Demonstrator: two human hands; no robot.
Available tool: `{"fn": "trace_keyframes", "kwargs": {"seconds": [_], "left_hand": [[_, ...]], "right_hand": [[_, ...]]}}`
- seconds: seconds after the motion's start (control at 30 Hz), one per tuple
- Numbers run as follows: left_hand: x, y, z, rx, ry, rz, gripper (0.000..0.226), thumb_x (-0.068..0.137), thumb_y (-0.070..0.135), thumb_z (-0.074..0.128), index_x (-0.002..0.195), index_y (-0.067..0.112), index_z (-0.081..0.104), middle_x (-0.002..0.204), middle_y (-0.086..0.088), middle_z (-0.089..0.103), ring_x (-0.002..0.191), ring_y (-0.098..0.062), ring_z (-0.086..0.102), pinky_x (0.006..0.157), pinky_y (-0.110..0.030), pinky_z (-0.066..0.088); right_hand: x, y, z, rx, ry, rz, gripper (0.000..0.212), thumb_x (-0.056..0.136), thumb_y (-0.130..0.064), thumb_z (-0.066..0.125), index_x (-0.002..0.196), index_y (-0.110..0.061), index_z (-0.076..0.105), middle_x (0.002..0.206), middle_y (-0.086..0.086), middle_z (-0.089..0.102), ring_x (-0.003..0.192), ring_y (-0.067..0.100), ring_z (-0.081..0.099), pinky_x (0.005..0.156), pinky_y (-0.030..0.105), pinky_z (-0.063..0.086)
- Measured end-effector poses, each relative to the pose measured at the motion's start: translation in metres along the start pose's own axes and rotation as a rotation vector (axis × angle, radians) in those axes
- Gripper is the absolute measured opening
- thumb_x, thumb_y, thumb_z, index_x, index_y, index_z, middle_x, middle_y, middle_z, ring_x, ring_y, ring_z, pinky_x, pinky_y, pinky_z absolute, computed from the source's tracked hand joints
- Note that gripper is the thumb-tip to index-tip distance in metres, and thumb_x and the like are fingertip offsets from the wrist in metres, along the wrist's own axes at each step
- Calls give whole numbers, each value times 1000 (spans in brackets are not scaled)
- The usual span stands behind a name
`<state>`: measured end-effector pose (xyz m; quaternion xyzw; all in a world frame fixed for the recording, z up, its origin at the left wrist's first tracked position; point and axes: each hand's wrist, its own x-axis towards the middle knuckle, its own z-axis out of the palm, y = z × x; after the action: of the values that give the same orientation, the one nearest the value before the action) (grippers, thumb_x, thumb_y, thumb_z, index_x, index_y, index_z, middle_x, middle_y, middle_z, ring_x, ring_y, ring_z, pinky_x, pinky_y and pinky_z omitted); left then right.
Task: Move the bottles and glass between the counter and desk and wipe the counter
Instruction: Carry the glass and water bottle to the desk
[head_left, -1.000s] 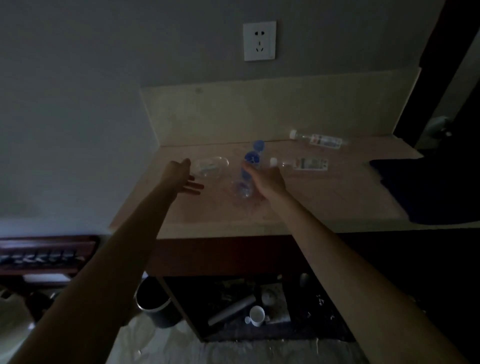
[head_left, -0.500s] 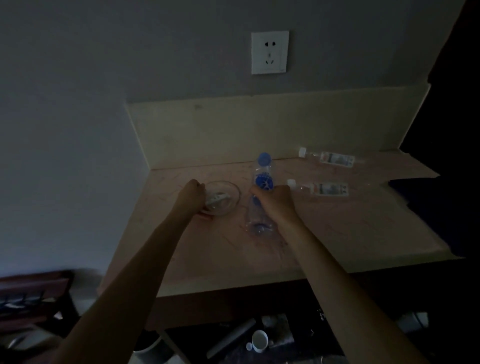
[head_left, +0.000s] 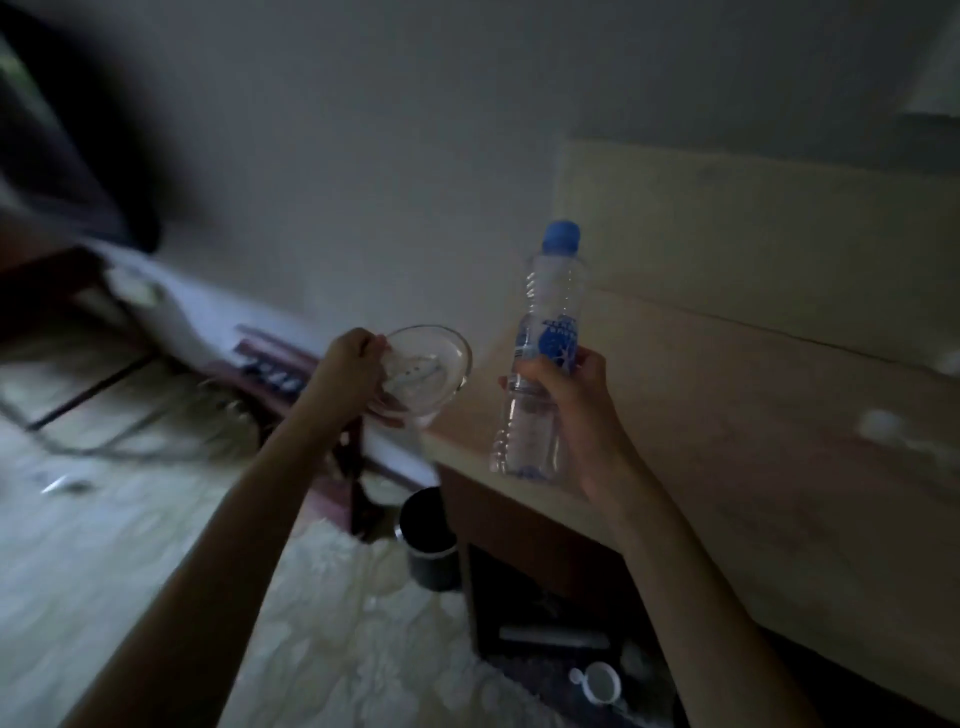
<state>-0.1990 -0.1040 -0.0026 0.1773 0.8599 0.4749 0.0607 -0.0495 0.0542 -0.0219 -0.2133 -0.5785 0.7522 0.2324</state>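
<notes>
My left hand grips a clear glass by its near rim, holding it in the air just past the counter's left end. My right hand is wrapped round the middle of a clear plastic bottle with a blue cap and a blue label, upright and lifted above the beige counter. A blurred pale shape lies on the counter at the far right; what it is cannot be made out. The desk is the pale surface at the left, blurred by motion.
A dark bin stands on the floor beside the counter's left end. A white cup sits on the floor under the counter. On the desk lie a dark cable and a dark reddish tray-like object. A dark screen rises at the upper left.
Both hands have lifted off the counter, the left with the glass and the right with the blue-capped bottle. The view has swung left toward the desk.
</notes>
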Motion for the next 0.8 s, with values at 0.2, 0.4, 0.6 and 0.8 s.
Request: {"fn": "trace_keyframes", "kwargs": {"seconds": [0.2,0.4,0.6,0.8], "left_hand": [[-95,-116,-117,-222,258,-431,26,103,18,39,82,8,49,72,-12,46,31,-21,59,30,-36,50],[-189,-210,-183,-287,590,-705,29,103,17,38,77,9,48,76,-16,48,28,-25,56,29,-38,50],[-229,-293,-224,-272,805,-818,26,103,12,39,82,2,51,76,-16,48,50,-26,53,25,-25,43],[-201,-380,-306,-329,847,-864,28,103,17,37,80,10,51,78,-13,52,54,-33,59,36,-39,54]], "right_hand": [[-13,80,126,-145,-505,36,57,58,-26,84,101,-1,57,84,5,66,69,14,67,63,29,56],[-57,175,196,-268,-738,169,51,70,-4,83,113,-1,54,94,5,61,78,12,66,59,17,51],[-80,244,284,-387,-854,297,68,66,-7,87,120,-1,46,112,10,61,86,10,67,60,12,52],[-74,295,415,-432,-922,324,72,69,-16,85,126,-7,43,118,7,60,91,8,64,69,17,54]]}}
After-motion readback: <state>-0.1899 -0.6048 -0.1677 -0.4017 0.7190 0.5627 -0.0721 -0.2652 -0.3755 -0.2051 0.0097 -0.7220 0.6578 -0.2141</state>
